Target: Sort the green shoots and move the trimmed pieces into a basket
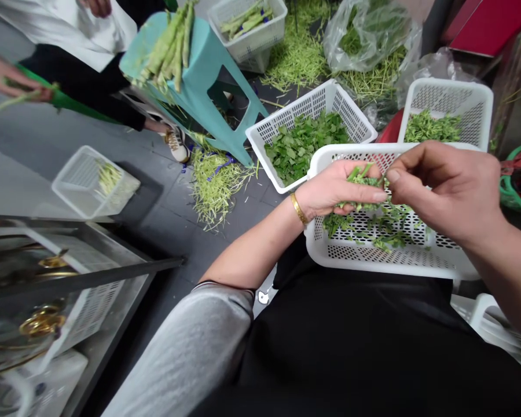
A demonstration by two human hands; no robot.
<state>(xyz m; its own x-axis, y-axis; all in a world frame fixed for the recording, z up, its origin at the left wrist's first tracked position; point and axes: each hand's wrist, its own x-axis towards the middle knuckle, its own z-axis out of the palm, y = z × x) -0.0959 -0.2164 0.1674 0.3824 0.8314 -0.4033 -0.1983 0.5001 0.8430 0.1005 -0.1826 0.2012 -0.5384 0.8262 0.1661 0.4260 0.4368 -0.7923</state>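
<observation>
My left hand (349,188), with a gold bracelet at the wrist, is closed around a small bunch of coriander (360,174), stems poking up past the fingers. Close to its fingertips, my right hand (447,185) is closed in a pinch of thumb and forefinger; what lies between them is too small to make out. Both hands are above a white perforated basket (395,267) at my lap. Loose leafy sprigs (391,240) are scattered over its bottom.
Ahead stand a white basket of leaves (260,136) and another holding greens (481,110). A teal stool (226,110) bears thick green stalks (178,46). Peelings (217,191) litter the floor. At left are a metal rack (125,278), a bin (72,185) and another person's hand (8,75) with a stalk.
</observation>
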